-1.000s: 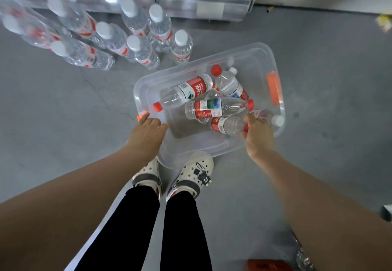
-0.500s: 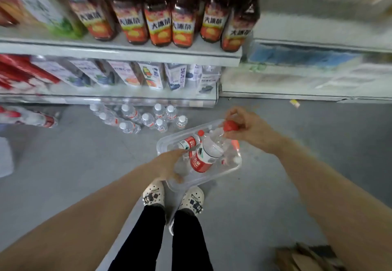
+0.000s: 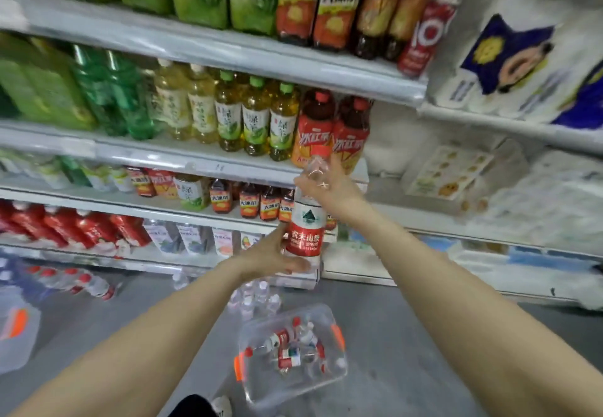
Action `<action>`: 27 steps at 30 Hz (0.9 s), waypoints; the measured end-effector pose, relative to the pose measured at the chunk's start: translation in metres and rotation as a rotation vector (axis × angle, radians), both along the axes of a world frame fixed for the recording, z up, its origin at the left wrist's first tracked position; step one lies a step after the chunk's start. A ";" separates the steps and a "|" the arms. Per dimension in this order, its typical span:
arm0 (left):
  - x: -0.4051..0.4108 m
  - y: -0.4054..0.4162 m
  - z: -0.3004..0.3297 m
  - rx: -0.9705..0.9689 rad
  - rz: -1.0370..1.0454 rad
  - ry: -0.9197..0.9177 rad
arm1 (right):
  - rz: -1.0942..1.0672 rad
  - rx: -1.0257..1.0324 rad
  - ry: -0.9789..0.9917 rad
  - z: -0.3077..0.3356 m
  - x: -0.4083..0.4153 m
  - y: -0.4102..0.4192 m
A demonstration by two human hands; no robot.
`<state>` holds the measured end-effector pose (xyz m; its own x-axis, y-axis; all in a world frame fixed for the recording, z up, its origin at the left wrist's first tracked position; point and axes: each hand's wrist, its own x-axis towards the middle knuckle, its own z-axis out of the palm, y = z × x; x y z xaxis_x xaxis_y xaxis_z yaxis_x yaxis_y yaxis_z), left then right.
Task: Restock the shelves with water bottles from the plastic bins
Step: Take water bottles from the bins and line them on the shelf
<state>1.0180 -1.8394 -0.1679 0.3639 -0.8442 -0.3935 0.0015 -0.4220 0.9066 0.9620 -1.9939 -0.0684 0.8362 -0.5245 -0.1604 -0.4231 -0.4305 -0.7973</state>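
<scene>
Head view, from left to right: at the far left on the floor, part of a second clear bin (image 3: pixel 16 335) with an orange latch, and beside it a row of water bottles lying on the floor (image 3: pixel 78 281) under the lowest shelf. Further right, left hand (image 3: pixel 274 255) raised in front of the shelves, fingers straight and spread, touching the lower part of the water bottle (image 3: pixel 306 217) from the left and from below; supporting, not gripping. Just above, right hand (image 3: pixel 326 183) curled around the neck of the same bottle under the red cap, so grasping it from the top. Bottle upright, held in the air in front of the shelf edges (image 3: pixel 208 168), not yet standing on any board. Below on the floor, near the feet, clear plastic bin (image 3: pixel 321 380) with several more bottles lying inside. On the right, shelves with white paper packs (image 3: pixel 522 67). For doing this step well: better to keep the bottle vertical, to choose a free gap between the drinks, to push it in with the label forward and to loosen the upper grip only after the base stands flat. Probable risk: knocking a neighbour bottle with the elbow or the base.
</scene>
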 end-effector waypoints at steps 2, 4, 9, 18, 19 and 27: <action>0.009 0.009 0.019 -0.003 0.076 -0.051 | -0.026 -0.059 0.022 0.011 0.011 0.014; 0.020 0.020 0.037 0.019 0.099 -0.109 | -0.052 -0.057 0.019 0.026 0.022 0.023; 0.059 0.051 0.088 0.027 0.037 -0.328 | 0.045 -0.140 -0.043 0.077 0.056 0.056; 0.221 0.167 0.220 0.156 -0.007 -0.967 | 0.170 -0.380 -0.170 0.201 0.171 0.143; 0.241 0.184 0.241 0.148 0.026 -1.020 | 0.173 -0.402 -0.184 0.218 0.186 0.155; 0.387 0.292 0.383 0.123 0.318 -1.428 | 0.138 -0.460 -0.426 0.348 0.315 0.230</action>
